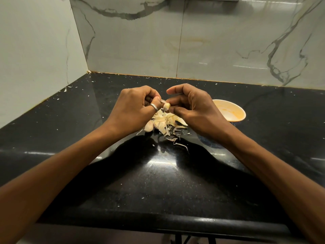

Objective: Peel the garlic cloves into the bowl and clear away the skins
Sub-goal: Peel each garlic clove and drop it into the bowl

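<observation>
"One garlic clove (pixel 166 106) is in work. State its position and the grip," says the checker.

"Held above the counter (pixel 158 173), between both hands, directly over the heap of skins (pixel 164 125). Left hand (pixel 135 104): fingers curled, thumb and fingertips pinching the clove's upper end, where a strip of skin seems attached. Right hand (pixel 191 107): thumb and middle finger nipping the clove's other side, forefinger hooked above it, touching nothing that I can make out."

"Progress?"

"Judged mid-task. Done: the loose heap indicates several cloves stripped. In hand: the present clove looks largely bare. Remaining: at least one unpeeled clove (pixel 149 128) lies at the heap's left edge, partly under the left wrist. More may be hidden."

"Bowl contents?"

"Cannot be confirmed. The bowl (pixel 233 111) stands just right of the heap, behind the right hand, which covers its near part. The visible inner wall shows yellow, with no clove on it."

"Clearing of skins?"

"Not begun, by the look. The heap and scattered flakes lie on the counter, some as far as the back wall (pixel 211 50)."
</observation>
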The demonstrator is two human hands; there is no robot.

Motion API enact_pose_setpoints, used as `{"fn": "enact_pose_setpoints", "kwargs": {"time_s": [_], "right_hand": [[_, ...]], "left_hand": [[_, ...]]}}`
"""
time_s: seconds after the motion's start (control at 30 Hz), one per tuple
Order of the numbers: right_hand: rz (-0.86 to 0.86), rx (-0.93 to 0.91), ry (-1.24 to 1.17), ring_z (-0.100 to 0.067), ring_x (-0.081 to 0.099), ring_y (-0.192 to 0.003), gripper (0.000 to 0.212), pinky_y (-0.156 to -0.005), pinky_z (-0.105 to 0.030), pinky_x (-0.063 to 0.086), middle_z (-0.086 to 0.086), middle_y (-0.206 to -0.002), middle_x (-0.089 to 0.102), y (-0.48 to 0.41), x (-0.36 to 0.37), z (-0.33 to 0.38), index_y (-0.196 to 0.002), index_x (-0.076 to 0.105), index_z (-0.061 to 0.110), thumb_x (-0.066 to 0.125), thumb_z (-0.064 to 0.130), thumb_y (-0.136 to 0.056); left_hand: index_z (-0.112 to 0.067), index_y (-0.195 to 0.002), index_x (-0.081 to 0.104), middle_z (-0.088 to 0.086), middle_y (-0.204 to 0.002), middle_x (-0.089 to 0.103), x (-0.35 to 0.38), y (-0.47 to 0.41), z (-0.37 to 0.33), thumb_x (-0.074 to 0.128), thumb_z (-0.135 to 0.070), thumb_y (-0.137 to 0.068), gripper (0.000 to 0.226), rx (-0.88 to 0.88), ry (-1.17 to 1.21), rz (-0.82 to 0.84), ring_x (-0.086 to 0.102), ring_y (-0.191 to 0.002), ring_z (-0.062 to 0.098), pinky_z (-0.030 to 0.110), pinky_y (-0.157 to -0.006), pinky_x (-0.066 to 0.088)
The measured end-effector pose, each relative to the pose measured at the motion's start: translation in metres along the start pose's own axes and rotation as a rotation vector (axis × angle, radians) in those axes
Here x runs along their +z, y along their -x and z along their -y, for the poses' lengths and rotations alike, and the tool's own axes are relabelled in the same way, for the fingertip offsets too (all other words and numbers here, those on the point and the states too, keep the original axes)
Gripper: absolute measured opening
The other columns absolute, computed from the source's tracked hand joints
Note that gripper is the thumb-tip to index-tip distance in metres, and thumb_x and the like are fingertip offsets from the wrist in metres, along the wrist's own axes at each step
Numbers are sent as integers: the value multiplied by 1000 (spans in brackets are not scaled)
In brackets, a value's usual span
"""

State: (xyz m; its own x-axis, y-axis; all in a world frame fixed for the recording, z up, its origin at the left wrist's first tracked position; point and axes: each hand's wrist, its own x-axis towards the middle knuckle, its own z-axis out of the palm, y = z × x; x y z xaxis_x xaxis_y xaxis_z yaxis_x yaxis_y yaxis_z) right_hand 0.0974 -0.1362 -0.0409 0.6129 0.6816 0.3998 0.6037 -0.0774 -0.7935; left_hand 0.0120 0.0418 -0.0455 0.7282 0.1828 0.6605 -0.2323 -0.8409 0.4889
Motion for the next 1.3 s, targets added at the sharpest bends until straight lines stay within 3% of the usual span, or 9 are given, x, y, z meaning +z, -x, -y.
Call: {"fn": "enact_pose_setpoints", "kwargs": {"time_s": [0.1, 0.23, 0.3, 0.5, 0.63, 0.9, 1.3], "right_hand": [[6, 52, -103, -19, 74, -96, 39, -92, -37, 59, -6, -99, 77, -1, 0, 2, -128, 57, 6, 65, -9, -93], [26, 229, -419, -17, 73, -82, 39, -71, -24, 59, -14, -95, 74, -1, 3, 5, -128, 55, -3, 61, -15, -91], [32, 289, -516, -18, 73, -82, 40, -68, -22, 58, -18, -96, 73, -2, 3, 6, -128, 55, -5, 59, -17, -91], [96, 333, -567, -23, 72, -87, 49, -74, -27, 61, -21, -105, 69, -1, -1, 8, -130, 61, 6, 58, -20, -89], [130, 329, -544, -19, 72, -84, 45, -77, -26, 61, -22, -115, 67, 1, -3, 10, -119, 70, 6, 56, -23, -88], [143, 331, -536, -20, 70, -82, 32, -76, -27, 60, -17, -97, 70, 1, -5, 14, -108, 70, 2, 59, -19, -87], [72, 300, -524, -26, 72, -95, 22, -67, -27, 58, -9, -94, 72, 0, -7, 15, -104, 70, 6, 69, -8, -87]], "left_hand": [[-13, -96, 73, -17, -74, 63, 1, 0, 0, 66, -18, -94, 10, -38, -3, -14, 62, -62, -3, 15, -59, 53], [-13, -97, 72, -5, -78, 70, 3, 2, 0, 66, -19, -95, 9, -108, 33, -3, 70, -69, 14, 40, -64, 61], [-14, -97, 72, -3, -80, 70, 3, 2, 0, 66, -19, -95, 8, -127, 39, 1, 71, -71, 17, 45, -64, 61], [-13, -95, 72, -7, -79, 69, 2, 3, -4, 67, -17, -93, 6, -144, 36, 19, 71, -71, 14, 41, -66, 62], [-15, -95, 72, -6, -77, 68, 2, 3, -5, 67, -19, -92, 6, -141, 9, 20, 68, -68, 14, 43, -66, 60], [-20, -88, 69, -15, -73, 64, 2, 3, -5, 66, -19, -92, 5, -121, -45, 45, 61, -63, 3, 23, -60, 51], [-21, -86, 68, -13, -73, 63, 1, 1, -2, 68, -22, -91, 5, -142, -86, 39, 60, -66, 5, 24, -63, 49]]}}
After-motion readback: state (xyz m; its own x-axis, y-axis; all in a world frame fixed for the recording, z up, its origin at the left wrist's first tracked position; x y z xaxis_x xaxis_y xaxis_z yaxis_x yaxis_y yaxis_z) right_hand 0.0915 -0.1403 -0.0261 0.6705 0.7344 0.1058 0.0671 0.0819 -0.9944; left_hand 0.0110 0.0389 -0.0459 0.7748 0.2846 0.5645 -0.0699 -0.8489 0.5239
